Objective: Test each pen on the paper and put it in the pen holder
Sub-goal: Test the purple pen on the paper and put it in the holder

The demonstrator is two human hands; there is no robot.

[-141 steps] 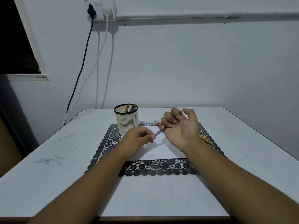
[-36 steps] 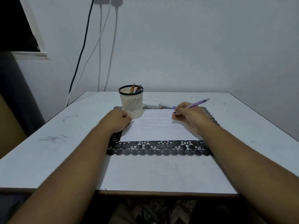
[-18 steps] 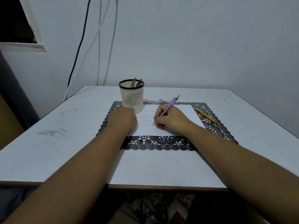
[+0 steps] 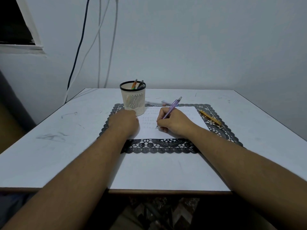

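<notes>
My right hand (image 4: 174, 122) grips a purple pen (image 4: 172, 107) in a writing hold, its tip touching the white paper (image 4: 191, 117) below several faint lines of scribbles. My left hand (image 4: 123, 121) rests on the paper's left edge, knuckles up, fingers hidden from view. Just beyond it stands a cream pen holder (image 4: 132, 100) with a black rim, holding a few pens. A yellow pen (image 4: 211, 118) lies on the mat to the right of the paper. Two more pens (image 4: 157, 103) lie behind the paper.
A black lace mat (image 4: 159, 146) lies under the paper on the white table (image 4: 66, 146). Cables (image 4: 99, 47) hang down the wall behind the holder. A dark window opening is at the upper left.
My right hand brought the purple pen from the paper's far edge down to its lower part and set the tip on it. The left hand stays on the paper's left edge.
</notes>
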